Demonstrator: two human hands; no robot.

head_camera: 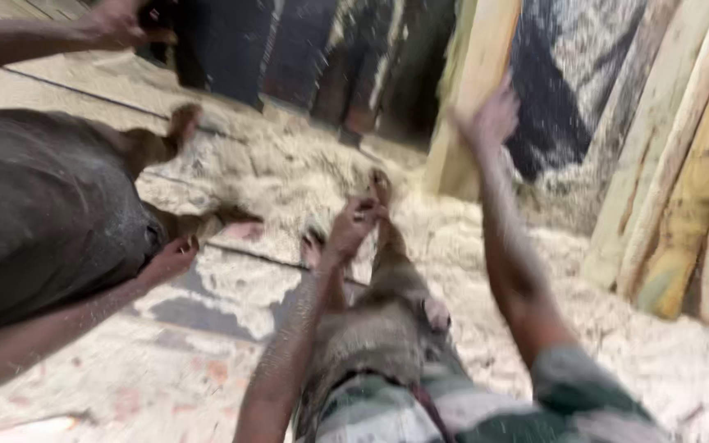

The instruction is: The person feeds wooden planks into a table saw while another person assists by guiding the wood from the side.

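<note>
Your right hand (492,115) is raised toward one o'clock, its fingers spread against the face of a pale wooden plank (478,90) that leans upright there. Motion blur hides whether the fingers curl round the plank's edge or only press on it, so I cannot tell if you are grasping it. Your left hand (353,226) hangs lower, near the middle of the view, fingers loosely curled and holding nothing; it sits in front of your bare foot (381,193), and blur keeps me from saying whether the two touch.

The floor (166,361) under you is covered with a spread of sawdust (289,176), thickest from twelve to three o'clock. At three o'clock a stack of rough, bark-edged timber slabs (683,172) leans side by side, well apart from the plank you reach for. Dark boards (305,49) stand at twelve o'clock behind the sawdust.

At nine o'clock another person in dark clothing (34,221) bends over. One of their hands (172,258) hangs low just above the floor, and the other (121,23) is up at eleven o'clock on a dark board. Their bare foot (182,127) stands on the sawdust.
</note>
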